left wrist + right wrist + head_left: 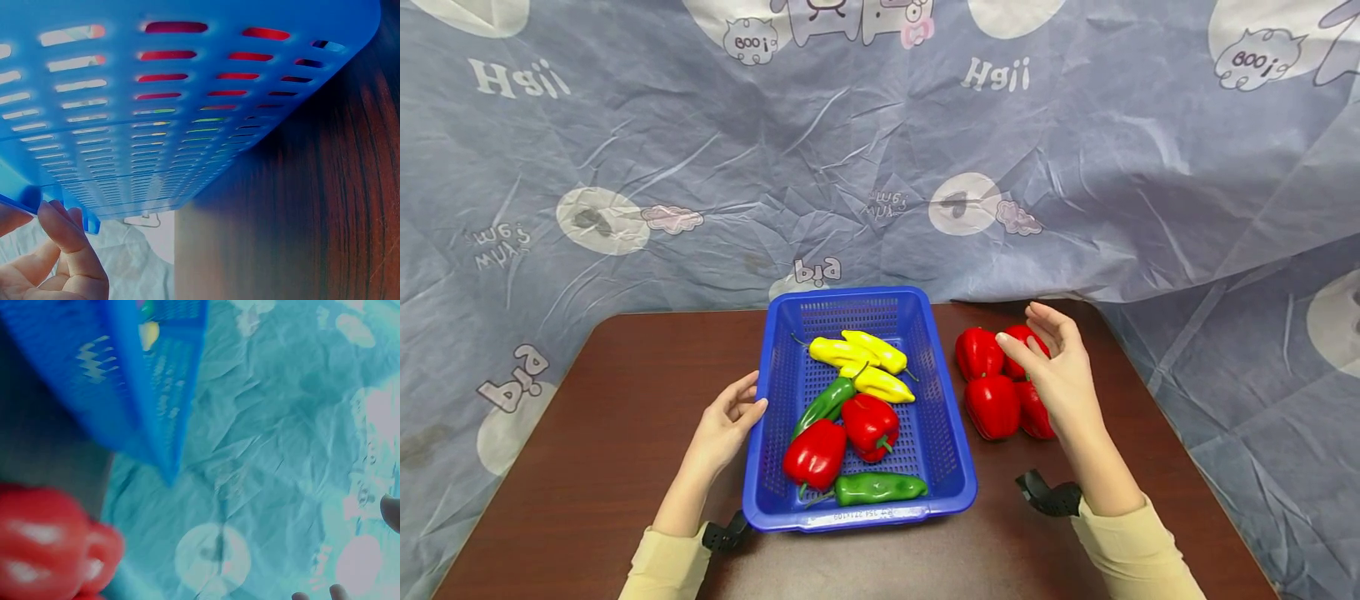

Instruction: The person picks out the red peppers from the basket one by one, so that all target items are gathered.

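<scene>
A blue plastic basket (951, 417) stands on the table, its left rim pinched between the thumb and fingers of my left hand (727, 423). The left wrist view shows those fingers (65, 240) at the rim beside the slotted wall. Inside lie two red bell peppers (815, 455), two long green peppers (882, 488) and several yellow peppers (883, 384). To the right of the basket, several red bell peppers (992, 407) sit in a cluster. My right hand (1063, 367) is raised over them with fingers spread and nothing held. In the right wrist view, one red bell pepper (44, 544) shows below the basket.
The dark brown wooden table (640, 392) carries everything. Behind it hangs a wrinkled grey-blue printed cloth (820, 167), close to the table's back edge. A black strap (1048, 493) is at my right wrist, another (724, 533) at my left.
</scene>
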`<state>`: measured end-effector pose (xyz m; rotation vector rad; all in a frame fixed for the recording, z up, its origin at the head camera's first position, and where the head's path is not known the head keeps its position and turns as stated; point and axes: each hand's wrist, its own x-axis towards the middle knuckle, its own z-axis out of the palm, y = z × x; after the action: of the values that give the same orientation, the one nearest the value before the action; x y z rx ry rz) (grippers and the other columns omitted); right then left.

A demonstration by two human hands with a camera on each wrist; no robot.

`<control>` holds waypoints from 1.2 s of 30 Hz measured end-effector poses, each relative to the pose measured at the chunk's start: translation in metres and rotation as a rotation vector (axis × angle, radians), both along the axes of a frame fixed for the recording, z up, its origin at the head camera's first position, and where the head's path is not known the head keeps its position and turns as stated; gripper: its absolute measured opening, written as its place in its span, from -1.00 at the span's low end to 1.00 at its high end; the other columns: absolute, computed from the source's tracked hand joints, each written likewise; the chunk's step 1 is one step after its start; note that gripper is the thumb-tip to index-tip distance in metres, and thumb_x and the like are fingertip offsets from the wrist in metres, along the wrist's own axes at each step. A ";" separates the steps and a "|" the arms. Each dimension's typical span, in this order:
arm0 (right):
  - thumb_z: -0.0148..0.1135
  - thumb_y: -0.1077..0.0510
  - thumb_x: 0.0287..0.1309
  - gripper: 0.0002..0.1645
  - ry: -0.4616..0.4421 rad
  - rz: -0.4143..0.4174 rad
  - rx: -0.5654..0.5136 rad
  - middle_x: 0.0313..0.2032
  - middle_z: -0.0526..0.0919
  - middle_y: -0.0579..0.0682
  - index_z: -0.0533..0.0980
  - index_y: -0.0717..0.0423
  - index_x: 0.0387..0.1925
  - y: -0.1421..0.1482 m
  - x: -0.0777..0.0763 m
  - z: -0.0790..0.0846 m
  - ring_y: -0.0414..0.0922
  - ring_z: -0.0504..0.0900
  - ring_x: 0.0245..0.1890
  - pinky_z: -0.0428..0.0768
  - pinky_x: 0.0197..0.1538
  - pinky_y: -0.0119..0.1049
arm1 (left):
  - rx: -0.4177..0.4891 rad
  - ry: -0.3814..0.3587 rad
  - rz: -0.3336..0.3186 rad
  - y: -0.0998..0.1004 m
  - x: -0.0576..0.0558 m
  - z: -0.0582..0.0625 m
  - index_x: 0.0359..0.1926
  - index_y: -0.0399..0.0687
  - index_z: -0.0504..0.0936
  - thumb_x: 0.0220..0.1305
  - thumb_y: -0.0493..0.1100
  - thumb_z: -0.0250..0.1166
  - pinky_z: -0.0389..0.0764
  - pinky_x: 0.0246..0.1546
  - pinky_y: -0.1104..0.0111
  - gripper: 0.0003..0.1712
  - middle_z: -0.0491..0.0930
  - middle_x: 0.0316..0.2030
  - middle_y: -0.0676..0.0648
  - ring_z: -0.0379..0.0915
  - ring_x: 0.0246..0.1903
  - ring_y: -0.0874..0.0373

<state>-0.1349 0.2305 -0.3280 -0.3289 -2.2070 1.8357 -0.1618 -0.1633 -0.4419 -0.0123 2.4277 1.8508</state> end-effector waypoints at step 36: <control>0.43 0.03 0.10 -0.12 -0.041 0.304 0.142 0.34 0.35 0.10 0.23 0.16 0.37 -0.114 -0.047 -0.025 0.06 0.30 0.39 0.24 0.45 0.00 | 0.005 0.000 0.017 0.001 -0.001 -0.002 0.41 -0.22 0.30 0.38 -0.31 0.20 0.49 -0.22 0.65 -0.39 0.44 0.18 -0.36 0.47 -0.30 0.52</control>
<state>-0.1815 0.1166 -0.3530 -0.0026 -2.5147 1.8124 -0.1629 -0.1618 -0.4434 -0.0330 2.4306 1.8638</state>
